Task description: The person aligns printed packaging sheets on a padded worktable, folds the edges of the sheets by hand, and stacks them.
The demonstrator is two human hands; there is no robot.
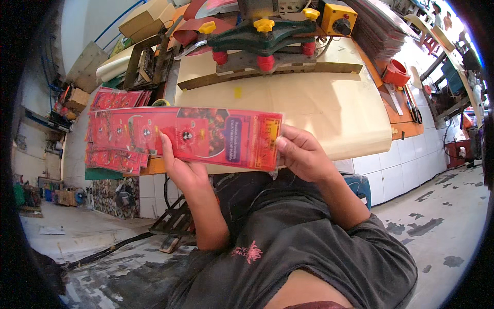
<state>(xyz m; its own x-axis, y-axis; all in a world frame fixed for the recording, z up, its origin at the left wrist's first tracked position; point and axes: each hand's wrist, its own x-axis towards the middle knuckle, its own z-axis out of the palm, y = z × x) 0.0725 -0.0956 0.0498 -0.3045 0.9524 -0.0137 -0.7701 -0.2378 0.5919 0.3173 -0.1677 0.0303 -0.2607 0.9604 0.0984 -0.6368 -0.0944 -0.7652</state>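
Note:
Between my hands, above the table's front edge, spans a long, flat red plastic packet (200, 136) with printed panels and a picture of food. My left hand (182, 170) grips its lower edge left of the middle, thumb on the front and the other fingers mostly hidden behind. At the right end, my right hand (306, 152) pinches the clear-edged, gold-printed end between thumb and fingers. Behind the packet's left end lie several similar red packets (116, 159) in an overlapping pile at the table's left corner, partly covered by the one I hold.
Beyond the packet, a pale yellow sheet (329, 113) covers the table. A machine with a dark green frame (262, 36), yellow knobs and red cylinders stands over it, beside a yellow control box (338, 19). Right are a red tape roll (395, 74), scissors (413, 105) and stacked sheets (378, 33).

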